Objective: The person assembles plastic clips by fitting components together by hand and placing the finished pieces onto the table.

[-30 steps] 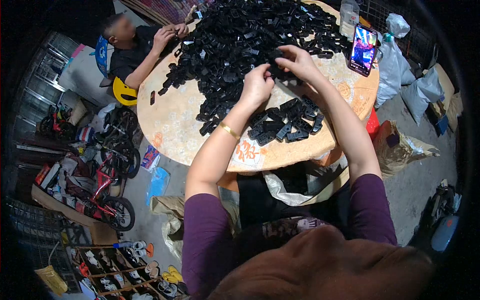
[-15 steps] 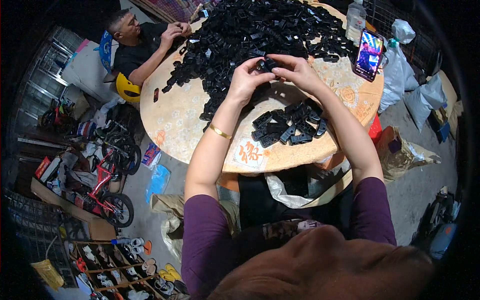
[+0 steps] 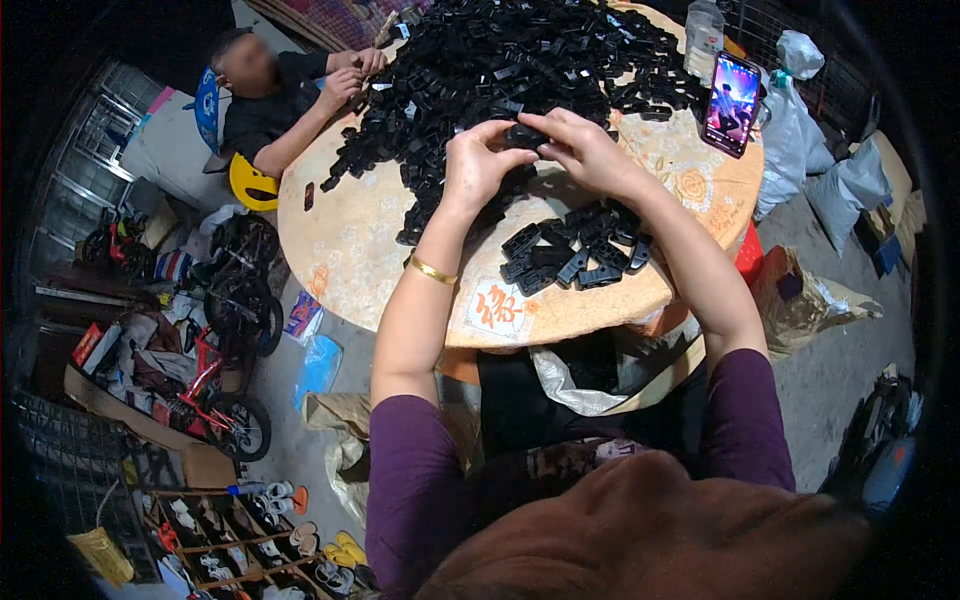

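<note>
Both my hands meet above the middle of the round table (image 3: 350, 262), closed on one small black plastic part (image 3: 524, 137). My left hand (image 3: 478, 165) grips its left side between thumb and fingers. At its right side, my right hand (image 3: 585, 150) pinches it with thumb and fingertips. Fingers cover much of the part, so its exact kind is unclear. Behind my hands spreads a big heap of similar black parts (image 3: 470, 70). Nearer me, below my hands, lies a smaller pile of black parts (image 3: 575, 248).
A co-worker (image 3: 290, 100) sits at the far left, hands at the heap's edge. On the right stand a phone (image 3: 732, 105) and a clear plastic bottle (image 3: 703, 40). White sacks (image 3: 790, 150) rest beyond the table. A red bicycle (image 3: 205, 375) and a shoe rack (image 3: 220, 545) are at left.
My hands have shifted slightly, and the right fingers have moved a little on the black part. The view has tilted slightly. The co-worker's hands have also moved a bit.
</note>
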Action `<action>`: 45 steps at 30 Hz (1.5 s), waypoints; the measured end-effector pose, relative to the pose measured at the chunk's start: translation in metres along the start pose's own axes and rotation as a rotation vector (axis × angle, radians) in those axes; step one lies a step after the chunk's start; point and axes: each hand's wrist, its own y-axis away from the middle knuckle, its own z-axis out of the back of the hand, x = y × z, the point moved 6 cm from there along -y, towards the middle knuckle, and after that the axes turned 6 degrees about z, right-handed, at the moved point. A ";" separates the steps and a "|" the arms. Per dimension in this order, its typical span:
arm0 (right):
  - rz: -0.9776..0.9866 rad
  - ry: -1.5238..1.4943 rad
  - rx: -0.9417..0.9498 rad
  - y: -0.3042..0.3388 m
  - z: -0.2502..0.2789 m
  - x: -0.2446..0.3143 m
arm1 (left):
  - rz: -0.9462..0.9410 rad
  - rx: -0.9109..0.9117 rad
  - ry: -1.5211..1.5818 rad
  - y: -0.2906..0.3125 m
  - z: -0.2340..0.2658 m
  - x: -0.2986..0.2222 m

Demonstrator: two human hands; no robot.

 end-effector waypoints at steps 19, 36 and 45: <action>-0.499 -0.526 0.111 0.010 -0.005 -0.041 | 0.068 0.173 0.590 0.007 -0.016 -0.007; -0.735 0.804 0.145 0.053 0.072 -0.126 | -0.248 0.366 -0.568 -0.025 -0.124 -0.026; -0.532 0.316 -0.223 0.039 0.066 -0.116 | -0.227 0.232 -0.377 -0.035 -0.121 -0.015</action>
